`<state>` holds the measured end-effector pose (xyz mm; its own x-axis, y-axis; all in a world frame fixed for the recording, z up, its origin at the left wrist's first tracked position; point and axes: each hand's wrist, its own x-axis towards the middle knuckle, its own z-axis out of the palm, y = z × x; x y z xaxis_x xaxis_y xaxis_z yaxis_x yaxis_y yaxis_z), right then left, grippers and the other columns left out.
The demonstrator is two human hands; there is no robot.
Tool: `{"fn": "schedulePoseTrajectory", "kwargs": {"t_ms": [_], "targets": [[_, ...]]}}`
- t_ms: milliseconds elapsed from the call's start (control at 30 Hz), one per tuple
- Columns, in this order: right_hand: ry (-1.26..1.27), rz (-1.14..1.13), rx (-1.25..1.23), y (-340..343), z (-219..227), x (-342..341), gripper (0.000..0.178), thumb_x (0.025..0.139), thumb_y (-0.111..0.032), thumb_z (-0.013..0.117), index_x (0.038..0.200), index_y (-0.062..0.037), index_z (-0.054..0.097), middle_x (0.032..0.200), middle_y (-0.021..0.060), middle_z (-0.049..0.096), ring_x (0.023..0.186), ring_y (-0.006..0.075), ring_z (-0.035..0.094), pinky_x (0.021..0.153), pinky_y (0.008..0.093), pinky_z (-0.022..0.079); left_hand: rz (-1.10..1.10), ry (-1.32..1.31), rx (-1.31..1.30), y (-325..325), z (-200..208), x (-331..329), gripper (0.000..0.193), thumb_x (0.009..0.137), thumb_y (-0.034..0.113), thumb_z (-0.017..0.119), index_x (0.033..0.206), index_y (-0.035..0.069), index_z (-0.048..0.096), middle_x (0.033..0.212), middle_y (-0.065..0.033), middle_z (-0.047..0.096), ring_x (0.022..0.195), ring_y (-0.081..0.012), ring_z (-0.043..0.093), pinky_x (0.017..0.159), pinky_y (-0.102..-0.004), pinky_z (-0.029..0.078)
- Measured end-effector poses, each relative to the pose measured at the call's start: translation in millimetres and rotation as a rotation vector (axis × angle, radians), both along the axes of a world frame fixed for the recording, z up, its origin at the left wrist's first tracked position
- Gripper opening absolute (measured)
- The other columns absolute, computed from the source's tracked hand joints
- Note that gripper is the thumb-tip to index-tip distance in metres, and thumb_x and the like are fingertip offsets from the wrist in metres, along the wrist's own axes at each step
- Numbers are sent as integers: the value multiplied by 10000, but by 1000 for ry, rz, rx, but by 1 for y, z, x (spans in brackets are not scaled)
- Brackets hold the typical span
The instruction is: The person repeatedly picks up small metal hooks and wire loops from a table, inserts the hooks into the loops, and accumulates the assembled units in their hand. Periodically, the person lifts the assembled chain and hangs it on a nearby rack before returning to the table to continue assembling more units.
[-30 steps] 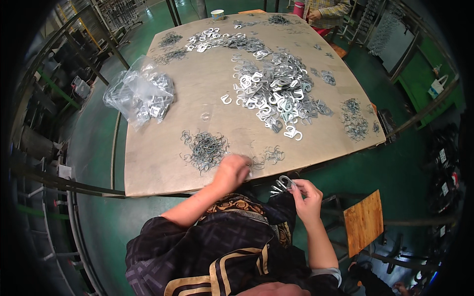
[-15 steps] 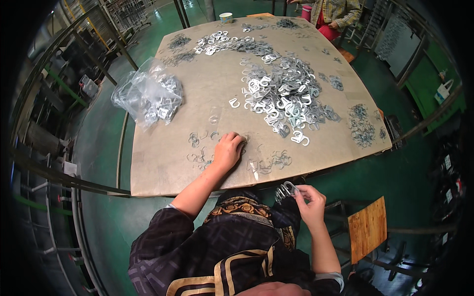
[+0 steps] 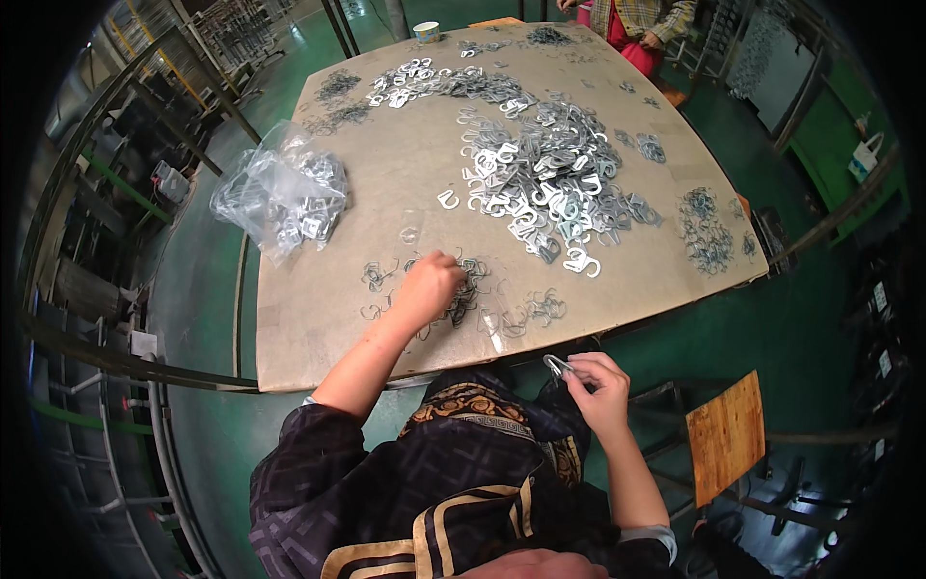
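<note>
My left hand (image 3: 432, 288) is over the near part of the table, fingers curled down at a loose heap of thin wire clips (image 3: 470, 280). Its fingertips are mostly hidden, so I cannot make out what they pinch. Just off the table's near edge, my right hand (image 3: 598, 386) pinches flat silvery metal hooks (image 3: 557, 365) between thumb and fingers. They are seen nearly edge-on, so their number does not show. More wire clips (image 3: 546, 306) lie scattered to the right of the left hand, beside a strip of clear tape.
A large pile of metal hooks (image 3: 550, 174) covers the table's middle right. At the left lies a clear plastic bag (image 3: 289, 193) of metal parts. Another wire clip heap (image 3: 706, 232) is at the right edge. A person (image 3: 641, 34) stands at the far side; a wooden stool (image 3: 725, 439) is lower right.
My left hand has shifted slightly left, uncovering more of the wire clip heap. The right hand has turned the hooks, which earlier showed as a fanned stack, and moved slightly left.
</note>
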<state>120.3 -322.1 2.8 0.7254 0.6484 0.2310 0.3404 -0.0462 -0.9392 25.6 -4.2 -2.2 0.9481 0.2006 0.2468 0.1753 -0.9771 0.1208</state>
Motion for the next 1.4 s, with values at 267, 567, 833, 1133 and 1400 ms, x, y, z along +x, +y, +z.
{"fn": "schedulePoseTrajectory", "kwargs": {"t_ms": [267,567,833,1133,1400], "targets": [[-43,-23,-26,2,-4,1,138,770,60,698,904,66,665,938,113,661,738,158,692,652,247,567,-172,172,264,-23,-27,24,103,721,121,577,768,57,641,794,-76,632,848,-241,606,742,-332,515],[-46,-63,-4,5,-11,0,105,769,42,703,866,65,669,970,121,658,718,157,686,649,248,565,108,-70,-891,-19,-9,27,69,793,69,690,845,28,668,917,-123,624,824,-274,608,757,-352,483],[-48,-68,-21,9,-13,-1,115,767,31,712,869,67,673,976,131,655,720,173,690,646,259,565,260,2,-733,-15,-5,16,113,828,107,697,840,4,654,879,-106,596,816,-219,577,769,-326,454],[-18,-40,-26,13,-8,-6,113,768,30,716,867,62,672,990,129,646,731,182,692,657,268,572,-347,34,-1456,-103,18,7,34,885,26,641,919,25,642,1159,-63,547,1007,-141,548,890,-278,437],[-47,-45,-35,10,-4,-8,117,770,28,712,876,60,673,989,126,643,744,191,692,662,278,574,-369,91,-1715,-125,-1,13,50,913,40,624,959,24,628,1154,-63,565,994,-116,547,888,-269,441]]}}
